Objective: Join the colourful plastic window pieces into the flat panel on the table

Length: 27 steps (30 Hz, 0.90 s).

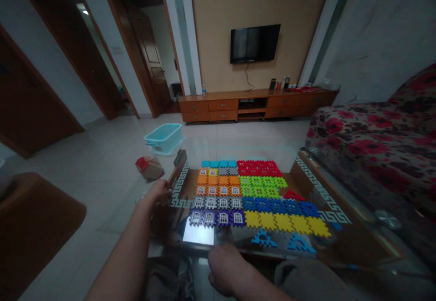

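Note:
My left hand (161,192) is over the left side of the glass table, fingers curled; whatever is in them, if anything, does not show. At the table's front edge my right hand (225,264) is closed, its back towards me and its inside hidden. Between and beyond the hands lies a flat sheet of interlocking plastic tiles in colour blocks: purple window tiles (223,218), yellow (274,221), dark blue (276,205), orange (218,181), lime green (260,186) and red (259,168). Two blue triangular pieces (263,238) (300,243) lie in front of the yellow row.
A red triangular piece (293,195) lies right of the green tiles. On the floor at left stand a turquoise basket (165,139) and a brown and red bag (150,167). A flowered sofa (368,128) is at right, a wooden TV cabinet (223,105) behind.

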Available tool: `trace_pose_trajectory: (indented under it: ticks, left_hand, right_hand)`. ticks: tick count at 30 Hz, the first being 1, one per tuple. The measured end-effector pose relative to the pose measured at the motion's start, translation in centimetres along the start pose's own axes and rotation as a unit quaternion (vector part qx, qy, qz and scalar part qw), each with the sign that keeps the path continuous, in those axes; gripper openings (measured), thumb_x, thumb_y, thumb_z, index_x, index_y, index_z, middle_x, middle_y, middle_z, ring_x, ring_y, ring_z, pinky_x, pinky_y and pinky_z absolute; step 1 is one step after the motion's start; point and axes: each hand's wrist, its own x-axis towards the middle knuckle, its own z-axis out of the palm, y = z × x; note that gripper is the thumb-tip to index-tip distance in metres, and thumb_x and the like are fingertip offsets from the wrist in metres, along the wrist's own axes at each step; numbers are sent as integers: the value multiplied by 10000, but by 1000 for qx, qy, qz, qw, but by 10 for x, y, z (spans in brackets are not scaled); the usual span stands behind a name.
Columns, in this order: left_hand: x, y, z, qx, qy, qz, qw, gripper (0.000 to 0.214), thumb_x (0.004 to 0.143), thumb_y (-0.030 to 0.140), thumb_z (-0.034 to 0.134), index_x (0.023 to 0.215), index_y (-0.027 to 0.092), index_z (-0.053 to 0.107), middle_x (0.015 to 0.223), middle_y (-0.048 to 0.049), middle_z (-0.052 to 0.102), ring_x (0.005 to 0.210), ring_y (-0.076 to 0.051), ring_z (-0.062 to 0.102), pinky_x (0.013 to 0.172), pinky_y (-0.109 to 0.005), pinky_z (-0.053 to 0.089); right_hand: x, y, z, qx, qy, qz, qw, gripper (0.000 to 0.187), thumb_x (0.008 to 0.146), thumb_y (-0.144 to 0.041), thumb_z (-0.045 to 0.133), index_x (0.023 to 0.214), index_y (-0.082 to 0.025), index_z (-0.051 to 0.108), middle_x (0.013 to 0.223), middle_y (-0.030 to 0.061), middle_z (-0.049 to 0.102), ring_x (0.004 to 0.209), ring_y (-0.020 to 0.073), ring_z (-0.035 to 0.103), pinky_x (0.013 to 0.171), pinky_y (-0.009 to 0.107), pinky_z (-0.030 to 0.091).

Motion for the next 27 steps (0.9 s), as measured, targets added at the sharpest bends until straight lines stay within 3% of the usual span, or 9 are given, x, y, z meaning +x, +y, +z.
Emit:
trace_pose_trajectory:
  ticks: [3,9,14,17,23,27]
  left_hand:
    - [-1,4,0,4,-2,-3,1000,90,619,181,673,665,189,597,751,-54,699,770,-226,660,624,-249,458]
    - [-2,7,-2,2,-4,2,1000,181,683,144,584,858,184,609,864,-54,712,760,-187,655,610,-227,441]
    - [0,6,-7,16,-35,-6,999,63,703,169,577,757,184,606,836,-76,714,775,-206,662,636,-248,446]
    - [-2,3,-8,19,-52,-25,998,109,698,223,626,797,189,595,876,-81,720,791,-215,666,610,-247,447]
    - [-8,-10,-10,25,-125,-63,990,310,513,223,786,773,195,619,753,-24,719,711,-222,666,560,-241,451]
    - [-5,-14,-9,37,-127,-69,989,376,447,190,815,783,177,647,766,-24,718,742,-217,660,586,-238,446]
  right_hand:
    - [-2,0,-2,-1,-4,5,1000,251,808,-215,641,994,-113,775,996,193,755,915,363,726,829,448,587]
    - [-3,-3,-7,-2,-9,3,1000,262,828,-221,621,1012,-110,770,995,196,755,916,364,725,826,450,584]
    - [-6,-4,-11,2,-10,-2,1000,267,831,-204,619,1013,-78,768,1003,212,749,939,380,717,851,465,579]
    - [-7,-3,-10,4,-2,-1,1000,264,840,-202,611,1018,-89,770,1008,202,751,944,368,719,861,448,579]
    - [-7,-1,-8,2,-7,-2,1000,277,850,-216,601,1037,-92,764,1037,198,747,962,366,714,874,447,574]
    - [-7,-2,-9,-1,-12,0,1000,283,849,-229,604,1039,-92,764,1039,199,746,961,368,714,878,443,572]
